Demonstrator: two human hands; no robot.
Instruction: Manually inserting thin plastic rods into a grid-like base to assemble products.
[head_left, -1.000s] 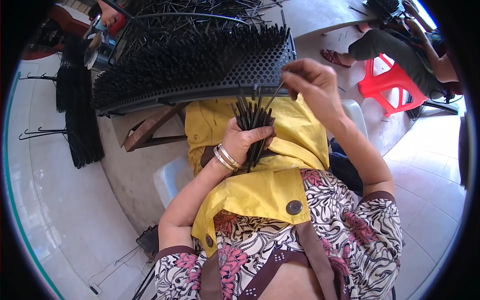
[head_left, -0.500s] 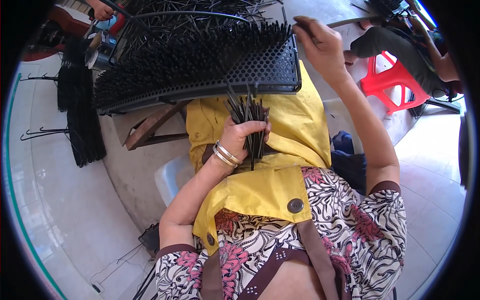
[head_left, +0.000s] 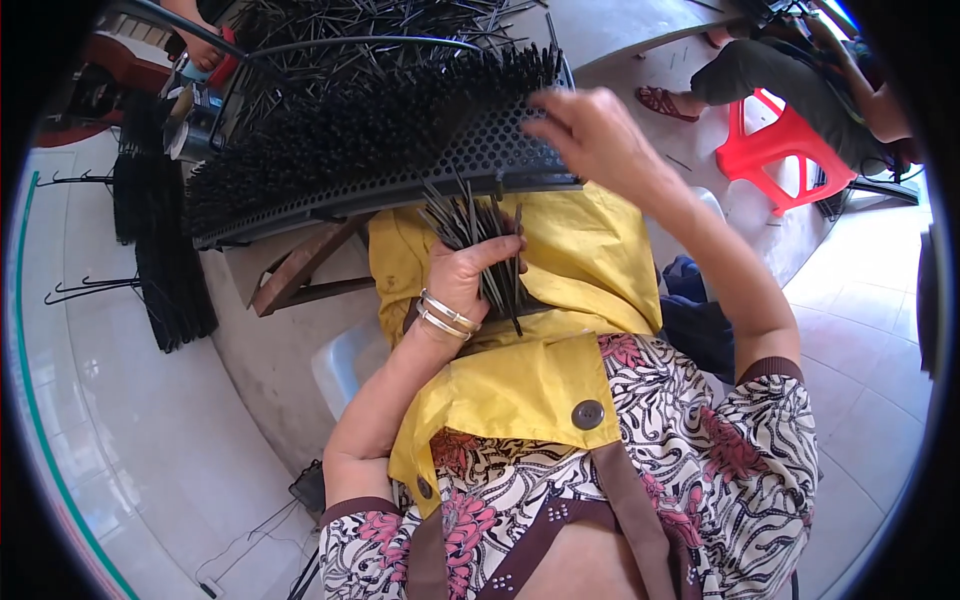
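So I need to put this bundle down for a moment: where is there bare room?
Bare tiled floor lies left of the yellow apron, below the hanging black brushes. The perforated board is packed with sticks, and the left hand grips the stick bundle.

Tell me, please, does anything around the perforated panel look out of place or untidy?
A few loose black rods lie scattered on the concrete floor beyond the perforated panel, apart from the bundle in the left hand. Otherwise nothing stands out.
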